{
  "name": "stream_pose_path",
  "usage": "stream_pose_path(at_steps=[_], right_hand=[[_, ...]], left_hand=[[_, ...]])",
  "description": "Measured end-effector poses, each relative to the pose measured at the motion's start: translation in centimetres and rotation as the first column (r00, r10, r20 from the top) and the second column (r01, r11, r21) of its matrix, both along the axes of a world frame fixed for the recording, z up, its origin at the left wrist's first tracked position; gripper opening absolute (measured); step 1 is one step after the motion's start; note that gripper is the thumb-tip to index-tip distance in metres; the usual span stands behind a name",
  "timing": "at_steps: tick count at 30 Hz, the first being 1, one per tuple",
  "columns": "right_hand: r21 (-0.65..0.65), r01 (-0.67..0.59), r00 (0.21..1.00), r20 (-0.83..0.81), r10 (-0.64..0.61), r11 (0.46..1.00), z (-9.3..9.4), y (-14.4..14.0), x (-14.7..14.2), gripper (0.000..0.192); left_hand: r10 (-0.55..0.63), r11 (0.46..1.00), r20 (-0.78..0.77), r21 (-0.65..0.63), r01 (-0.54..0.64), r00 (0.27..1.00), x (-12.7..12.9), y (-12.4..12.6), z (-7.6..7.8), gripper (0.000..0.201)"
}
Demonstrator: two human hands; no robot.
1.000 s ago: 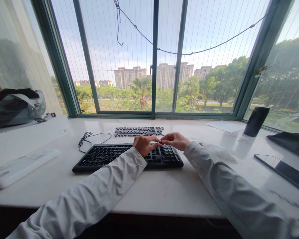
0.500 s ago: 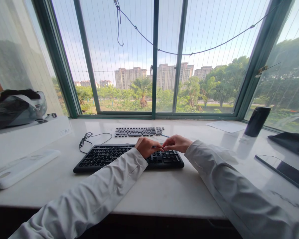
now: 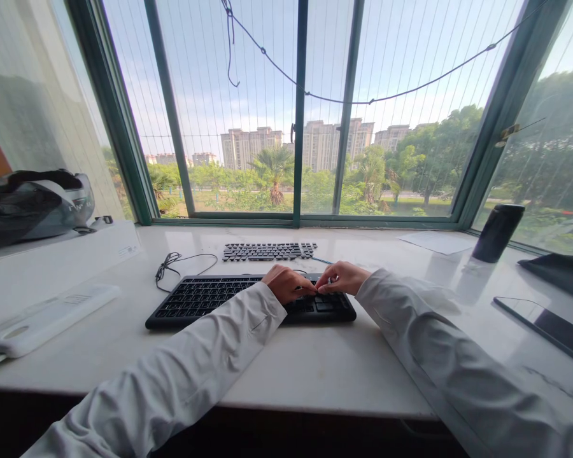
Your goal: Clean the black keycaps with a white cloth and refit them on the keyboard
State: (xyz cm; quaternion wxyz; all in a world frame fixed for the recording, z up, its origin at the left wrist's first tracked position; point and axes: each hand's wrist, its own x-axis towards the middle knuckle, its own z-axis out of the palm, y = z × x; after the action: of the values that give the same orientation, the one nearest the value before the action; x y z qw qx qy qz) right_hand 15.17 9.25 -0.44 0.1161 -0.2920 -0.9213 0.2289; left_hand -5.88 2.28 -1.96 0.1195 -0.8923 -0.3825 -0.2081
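At the keyboard, our left hand and right hand had fingers curled close; whether gripping anything, we couldn't tell.

The left hand and left sleeve hide part of the black keyboard. Whether the right hand pinches anything is too small to tell. The right edge crops the touchscreen device.
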Motion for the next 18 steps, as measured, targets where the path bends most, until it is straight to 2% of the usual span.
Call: stream_pose_path(at_steps=[18], right_hand=[[0.016,-0.01,1.0,-0.018,0.01,1.0,-0.09,0.08,0.0,0.038]], left_hand=[[-0.032,0.998,-0.039,0.056,0.035,0.999,-0.27,0.16,-0.03,0.03]])
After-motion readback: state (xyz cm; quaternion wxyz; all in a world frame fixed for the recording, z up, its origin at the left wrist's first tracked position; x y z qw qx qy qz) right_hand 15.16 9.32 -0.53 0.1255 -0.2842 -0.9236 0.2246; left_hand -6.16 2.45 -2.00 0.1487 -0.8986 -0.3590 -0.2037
